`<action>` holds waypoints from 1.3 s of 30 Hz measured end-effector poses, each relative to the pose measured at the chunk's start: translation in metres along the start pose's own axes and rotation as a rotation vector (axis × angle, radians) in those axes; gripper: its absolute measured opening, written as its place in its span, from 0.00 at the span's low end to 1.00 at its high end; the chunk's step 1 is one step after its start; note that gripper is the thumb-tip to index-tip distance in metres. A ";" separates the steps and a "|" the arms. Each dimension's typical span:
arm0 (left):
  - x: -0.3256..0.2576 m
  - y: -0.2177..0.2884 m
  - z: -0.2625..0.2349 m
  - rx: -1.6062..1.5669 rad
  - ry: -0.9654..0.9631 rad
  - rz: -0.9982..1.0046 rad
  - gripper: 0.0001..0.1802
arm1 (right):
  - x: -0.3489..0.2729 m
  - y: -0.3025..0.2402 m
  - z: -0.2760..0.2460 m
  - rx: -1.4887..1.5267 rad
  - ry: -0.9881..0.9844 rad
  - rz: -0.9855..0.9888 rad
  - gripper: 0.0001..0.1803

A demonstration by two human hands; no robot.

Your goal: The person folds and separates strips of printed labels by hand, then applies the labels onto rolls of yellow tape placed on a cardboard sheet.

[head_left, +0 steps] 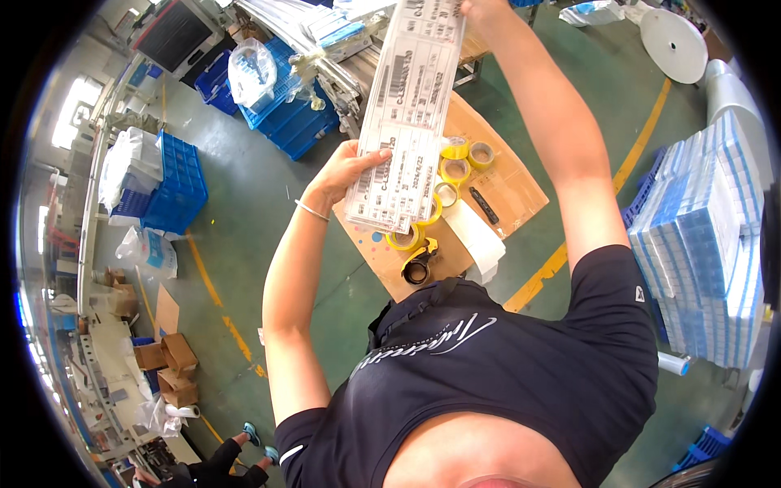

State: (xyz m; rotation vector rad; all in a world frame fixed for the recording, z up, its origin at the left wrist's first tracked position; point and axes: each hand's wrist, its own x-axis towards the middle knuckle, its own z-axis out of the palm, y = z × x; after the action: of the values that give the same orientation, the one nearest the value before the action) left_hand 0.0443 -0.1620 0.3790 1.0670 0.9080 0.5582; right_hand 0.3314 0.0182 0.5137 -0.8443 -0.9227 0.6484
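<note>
A long stack of white printed label sheets [415, 106] is held up in front of me, slanting from lower left to upper right. My left hand [346, 172] grips its left edge, thumb on the printed face and the fingers behind. At the top of the view my right hand [486, 11] pinches the right edge near the far end; the frame partly cuts it off. Below the sheets, a cardboard-topped surface [521, 191] carries several yellow tape rolls [455, 170], a yellow-and-black tape dispenser [418, 265] and a black utility knife [484, 205].
Blue crates [297, 122] stand on the floor ahead to the left, another blue crate [175, 180] farther left. Blue-and-white wrapped stacks [691, 244] rise at my right. Cardboard boxes [177, 366] and a person's legs [232, 455] appear at lower left.
</note>
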 end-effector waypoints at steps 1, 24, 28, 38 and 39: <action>-0.009 -0.007 -0.004 0.016 0.049 0.004 0.17 | -0.008 0.002 0.003 -0.216 0.031 0.038 0.13; -0.089 -0.123 0.003 0.364 0.307 0.149 0.16 | -0.033 0.055 -0.086 0.083 -0.047 0.257 0.19; -0.111 -0.101 -0.010 0.337 0.581 0.486 0.11 | -0.107 -0.014 -0.090 -0.309 -0.190 0.261 0.39; -0.146 0.026 0.047 0.588 0.569 1.095 0.12 | -0.294 0.079 -0.068 -0.340 -0.953 0.768 0.11; -0.146 0.024 0.061 0.540 0.516 0.980 0.11 | -0.309 0.101 -0.064 -0.158 -0.906 0.855 0.12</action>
State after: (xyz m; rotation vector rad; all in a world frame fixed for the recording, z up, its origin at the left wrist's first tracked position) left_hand 0.0188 -0.2943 0.4648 1.9219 0.9620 1.5059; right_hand 0.2321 -0.1927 0.2784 -1.1042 -1.4219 1.8131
